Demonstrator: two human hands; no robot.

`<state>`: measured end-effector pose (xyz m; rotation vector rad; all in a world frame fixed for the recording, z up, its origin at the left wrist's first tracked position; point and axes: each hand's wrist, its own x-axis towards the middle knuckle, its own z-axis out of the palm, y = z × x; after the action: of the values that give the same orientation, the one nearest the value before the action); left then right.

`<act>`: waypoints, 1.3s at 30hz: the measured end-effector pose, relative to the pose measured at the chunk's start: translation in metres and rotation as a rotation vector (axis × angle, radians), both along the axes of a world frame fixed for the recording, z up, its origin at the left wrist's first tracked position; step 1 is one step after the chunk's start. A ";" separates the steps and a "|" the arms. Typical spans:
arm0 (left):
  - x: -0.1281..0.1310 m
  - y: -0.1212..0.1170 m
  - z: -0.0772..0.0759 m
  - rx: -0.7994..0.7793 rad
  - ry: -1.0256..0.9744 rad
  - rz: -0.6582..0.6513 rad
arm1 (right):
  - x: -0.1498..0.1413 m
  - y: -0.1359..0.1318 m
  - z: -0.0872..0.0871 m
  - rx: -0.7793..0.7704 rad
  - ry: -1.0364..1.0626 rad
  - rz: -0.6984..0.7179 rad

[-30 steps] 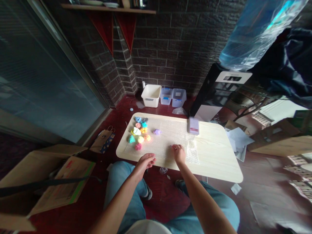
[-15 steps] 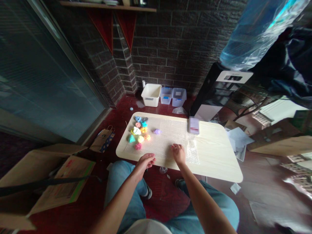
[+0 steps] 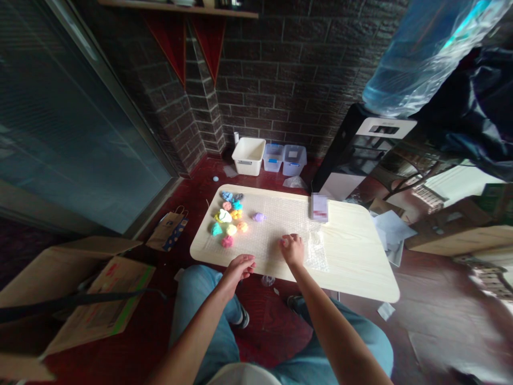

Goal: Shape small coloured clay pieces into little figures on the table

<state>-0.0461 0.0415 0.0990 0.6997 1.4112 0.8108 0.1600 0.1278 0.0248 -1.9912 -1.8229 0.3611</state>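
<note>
Right grip [image 3: 293, 250] leftward over bubble wrap [image 3: 276, 212]

A dark brick wall [image 3: 272, 69] towers at the back, a shelf [image 3: 176, 8] juts out up top, red floor [image 3: 266, 321] spreading beneath the pale table [image 3: 352, 251]!

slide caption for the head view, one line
Right hand over bubble wrap, left hand by the near edge of the table, colourful clay-like lumps at left.

Smooth wood-grain tabletop [image 3: 356, 251], shiny plastic bubble wrap [image 3: 266, 238], matt purple lump [image 3: 258, 216], rough brick wall [image 3: 276, 80]
</note>
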 end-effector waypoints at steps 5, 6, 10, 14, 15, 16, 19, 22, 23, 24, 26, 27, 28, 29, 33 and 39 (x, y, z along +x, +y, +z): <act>0.003 0.030 -0.002 0.142 0.195 -0.064 | -0.004 0.001 0.005 -0.034 -0.049 -0.024; 0.005 0.042 -0.003 0.188 0.254 -0.078 | -0.004 0.001 0.006 -0.040 -0.054 -0.022; 0.016 0.099 -0.003 0.387 0.544 -0.142 | -0.004 0.003 0.009 -0.059 -0.062 -0.009; 0.028 0.138 -0.003 0.493 0.835 -0.260 | -0.004 0.006 0.013 -0.061 -0.035 0.010; 0.031 0.144 -0.004 0.504 0.896 -0.292 | -0.005 0.007 0.014 -0.060 -0.021 0.013; 0.033 0.149 -0.006 0.509 0.951 -0.322 | -0.005 0.007 0.015 -0.059 -0.003 0.014; 0.038 0.158 -0.013 0.495 1.090 -0.392 | -0.004 0.008 0.018 -0.053 0.073 0.007; 0.039 0.164 -0.022 0.467 1.174 -0.439 | -0.003 0.007 0.023 -0.039 0.184 -0.008; 0.038 0.166 -0.025 0.463 1.189 -0.450 | -0.003 0.008 0.025 -0.034 0.230 -0.013; 0.037 0.168 -0.027 0.461 1.196 -0.459 | -0.002 0.008 0.028 -0.029 0.281 -0.018; 0.035 0.171 -0.029 0.468 1.192 -0.471 | -0.001 0.010 0.033 -0.027 0.401 -0.024; 0.034 0.172 -0.030 0.476 1.181 -0.474 | -0.001 0.012 0.036 -0.032 0.469 -0.027; 0.033 0.173 -0.030 0.489 1.166 -0.473 | -0.001 0.013 0.038 -0.039 0.543 -0.030; 0.032 0.172 -0.029 0.509 1.146 -0.469 | -0.001 0.014 0.041 -0.049 0.621 -0.037; 0.031 0.163 -0.020 0.664 1.021 -0.422 | -0.003 0.015 0.051 -0.100 0.945 -0.091; 0.040 0.127 0.002 0.890 0.798 -0.412 | -0.002 0.011 0.067 -0.164 1.321 -0.124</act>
<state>-0.0063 0.1688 0.1009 2.1026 1.4581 0.8472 0.1577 0.1389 0.0914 -1.2849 -0.8057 1.3866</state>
